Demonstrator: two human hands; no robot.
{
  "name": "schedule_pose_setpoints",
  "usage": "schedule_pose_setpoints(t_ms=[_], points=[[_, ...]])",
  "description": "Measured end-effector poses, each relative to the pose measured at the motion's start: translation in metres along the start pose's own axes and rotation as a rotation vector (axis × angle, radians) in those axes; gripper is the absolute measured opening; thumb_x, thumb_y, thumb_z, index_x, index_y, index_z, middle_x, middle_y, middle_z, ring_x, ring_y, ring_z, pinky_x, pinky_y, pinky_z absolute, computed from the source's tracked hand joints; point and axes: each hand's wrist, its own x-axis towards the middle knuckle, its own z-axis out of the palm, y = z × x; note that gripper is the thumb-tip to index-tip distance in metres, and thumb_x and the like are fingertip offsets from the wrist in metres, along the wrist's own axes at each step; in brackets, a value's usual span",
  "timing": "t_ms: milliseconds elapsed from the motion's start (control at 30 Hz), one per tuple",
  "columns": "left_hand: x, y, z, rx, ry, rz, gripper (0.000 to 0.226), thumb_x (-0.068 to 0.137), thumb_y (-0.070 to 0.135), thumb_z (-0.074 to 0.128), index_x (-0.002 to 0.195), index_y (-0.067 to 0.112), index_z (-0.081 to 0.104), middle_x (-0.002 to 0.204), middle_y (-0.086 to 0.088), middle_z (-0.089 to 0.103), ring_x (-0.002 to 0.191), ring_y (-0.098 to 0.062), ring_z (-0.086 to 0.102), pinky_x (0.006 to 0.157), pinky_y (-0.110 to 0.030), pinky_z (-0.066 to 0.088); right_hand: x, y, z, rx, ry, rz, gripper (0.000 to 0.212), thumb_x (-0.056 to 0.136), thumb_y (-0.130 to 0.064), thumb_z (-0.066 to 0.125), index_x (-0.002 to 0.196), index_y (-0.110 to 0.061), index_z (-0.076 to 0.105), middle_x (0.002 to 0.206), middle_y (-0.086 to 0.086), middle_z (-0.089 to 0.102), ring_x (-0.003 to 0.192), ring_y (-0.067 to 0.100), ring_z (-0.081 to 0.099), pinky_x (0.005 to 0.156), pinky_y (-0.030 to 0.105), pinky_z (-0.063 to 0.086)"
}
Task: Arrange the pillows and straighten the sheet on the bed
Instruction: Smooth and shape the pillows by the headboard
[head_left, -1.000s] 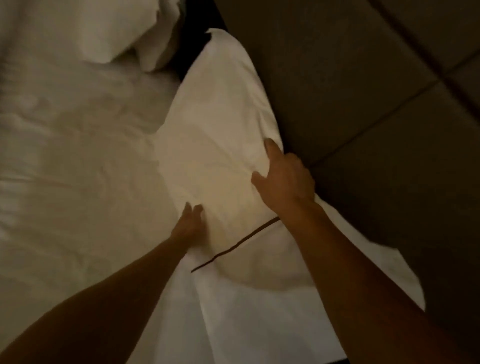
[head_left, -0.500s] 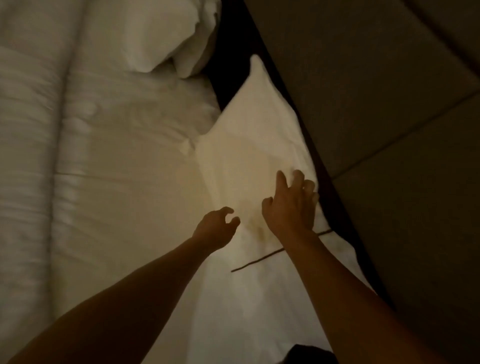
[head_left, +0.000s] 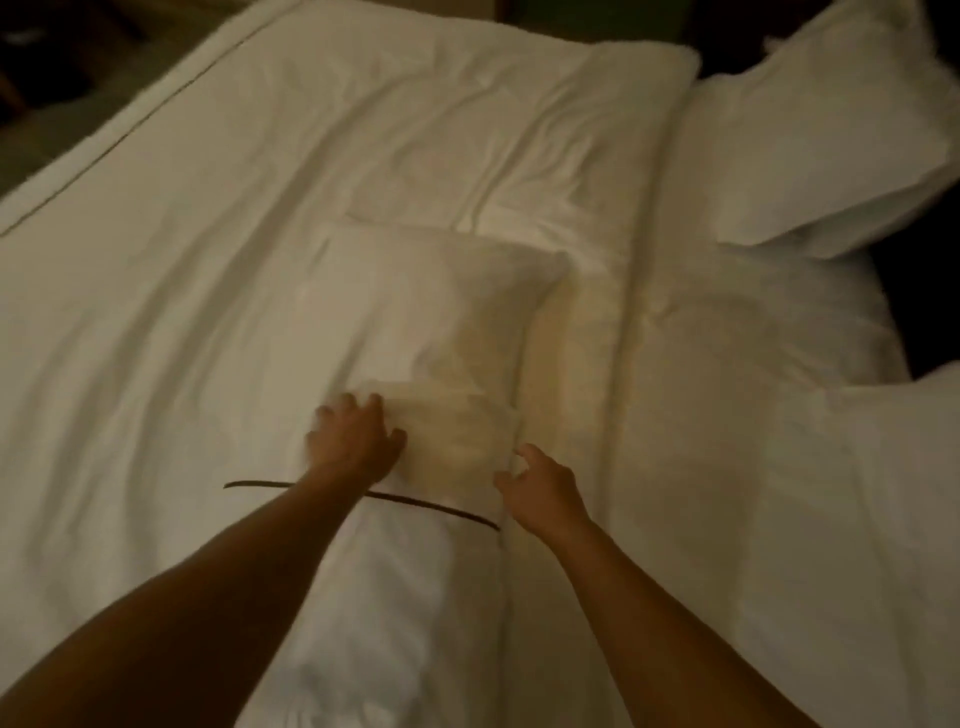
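A white pillow (head_left: 415, 322) with a thin dark stripe across its near end lies flat in the middle of the bed, on top of the wrinkled white sheet (head_left: 208, 260). My left hand (head_left: 353, 441) presses down on the pillow's near part, fingers spread and bent. At the pillow's right edge, my right hand (head_left: 540, 488) curls its fingers and thumb around the fabric. A second white pillow (head_left: 821, 130) sits at the far right corner. Another white pillow (head_left: 883, 493) lies at the right.
The sheet's far edge (head_left: 130, 135) carries a dark line, with dark floor beyond it at the upper left. A folded ridge of bedding (head_left: 623, 364) runs right of the pillow. A dark gap (head_left: 924, 322) shows between the two right pillows.
The view has swung from the headboard to the bed's middle. The striped pillow has come away from the headboard and now lies flat on the sheet, both hands still at it.
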Motion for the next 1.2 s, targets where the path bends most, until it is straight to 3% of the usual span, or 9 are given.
schedule_pose_setpoints(t_ms=[133, 200, 300, 500, 667, 800, 933, 1133, 1200], points=[[0.025, -0.104, 0.013, -0.184, -0.021, -0.225, 0.092, 0.058, 0.088, 0.048, 0.135, 0.045, 0.023, 0.134, -0.014, 0.038, 0.116, -0.044, 0.039, 0.09, -0.058, 0.04, 0.043, -0.038, 0.074, 0.109, 0.022, -0.029, 0.081, 0.079, -0.056, 0.067, 0.147, -0.028, 0.034, 0.139, 0.005, 0.053, 0.126, 0.024, 0.05, 0.093, 0.024, 0.04], [0.035, -0.15, 0.029, -0.273, -0.058, -0.297, 0.105, 0.047, 0.098, 0.038, 0.138, 0.053, 0.01, 0.142, -0.018, 0.032, 0.121, -0.048, 0.037, 0.096, -0.064, 0.033, 0.06, -0.041, 0.105, 0.099, 0.094, 0.038, 0.103, 0.068, -0.071, 0.069, 0.151, -0.036, 0.02, 0.152, 0.008, 0.035, 0.136, 0.032, 0.038, 0.107, 0.04, 0.036], [0.043, -0.183, 0.053, -0.46, -0.148, -0.279, 0.11, 0.044, 0.1, 0.038, 0.138, 0.058, -0.002, 0.143, -0.023, 0.035, 0.122, -0.047, 0.041, 0.099, -0.061, 0.034, 0.08, -0.04, 0.131, 0.196, 0.207, 0.203, 0.121, 0.054, -0.082, 0.068, 0.149, -0.052, -0.001, 0.16, 0.011, 0.01, 0.14, 0.042, 0.025, 0.109, 0.053, 0.028], [0.036, -0.167, 0.062, -0.769, -0.133, -0.226, 0.105, 0.052, 0.092, 0.051, 0.142, 0.049, 0.015, 0.134, -0.007, 0.054, 0.113, -0.036, 0.053, 0.096, -0.05, 0.041, 0.082, -0.036, 0.131, 0.478, 0.166, 0.134, 0.115, 0.059, -0.061, 0.082, 0.152, -0.041, 0.017, 0.153, 0.002, 0.038, 0.132, 0.029, 0.045, 0.109, 0.042, 0.038], [0.019, -0.151, 0.031, -0.876, -0.044, -0.234, 0.096, 0.067, 0.078, 0.056, 0.145, 0.033, 0.023, 0.138, -0.009, 0.05, 0.116, -0.037, 0.051, 0.097, -0.053, 0.041, 0.049, -0.069, 0.082, 0.335, 0.188, -0.089, 0.08, 0.071, -0.038, 0.081, 0.142, -0.033, 0.044, 0.137, 0.001, 0.056, 0.118, 0.021, 0.055, 0.098, 0.037, 0.048], [-0.004, -0.097, 0.012, -1.112, -0.031, -0.224, 0.077, 0.075, 0.066, 0.057, 0.141, 0.033, 0.034, 0.137, -0.009, 0.049, 0.116, -0.036, 0.049, 0.098, -0.054, 0.04, 0.014, -0.095, -0.006, 0.169, 0.289, -0.243, 0.065, 0.075, -0.032, 0.073, 0.136, -0.026, 0.053, 0.126, 0.0, 0.063, 0.101, 0.013, 0.056, 0.082, 0.024, 0.042], [-0.053, 0.004, 0.005, -1.386, -0.102, -0.218, 0.064, 0.081, 0.057, 0.056, 0.138, 0.029, 0.042, 0.134, -0.009, 0.052, 0.115, -0.032, 0.049, 0.092, -0.042, 0.039, -0.046, -0.098, -0.098, -0.055, 0.348, -0.357, 0.058, 0.073, -0.036, 0.068, 0.13, -0.029, 0.057, 0.107, -0.01, 0.065, 0.096, 0.015, 0.063, 0.069, 0.017, 0.044], [-0.136, 0.169, 0.018, -1.507, -0.354, -0.224, 0.056, 0.083, 0.051, 0.053, 0.128, 0.019, 0.053, 0.12, -0.01, 0.058, 0.095, -0.027, 0.053, 0.081, -0.039, 0.04, -0.149, -0.024, -0.21, -0.267, 0.488, -0.315, 0.062, 0.076, -0.04, 0.062, 0.136, -0.04, 0.046, 0.124, 0.002, 0.064, 0.106, 0.023, 0.061, 0.09, 0.032, 0.051], [-0.164, 0.219, 0.027, -1.492, -0.421, -0.166, 0.046, 0.086, 0.047, 0.052, 0.121, 0.017, 0.057, 0.116, -0.009, 0.059, 0.089, -0.024, 0.053, 0.078, -0.038, 0.04, -0.182, 0.01, -0.239, -0.284, 0.56, -0.294, 0.06, 0.078, -0.039, 0.061, 0.135, -0.042, 0.045, 0.121, 0.003, 0.065, 0.102, 0.023, 0.061, 0.086, 0.035, 0.054]])
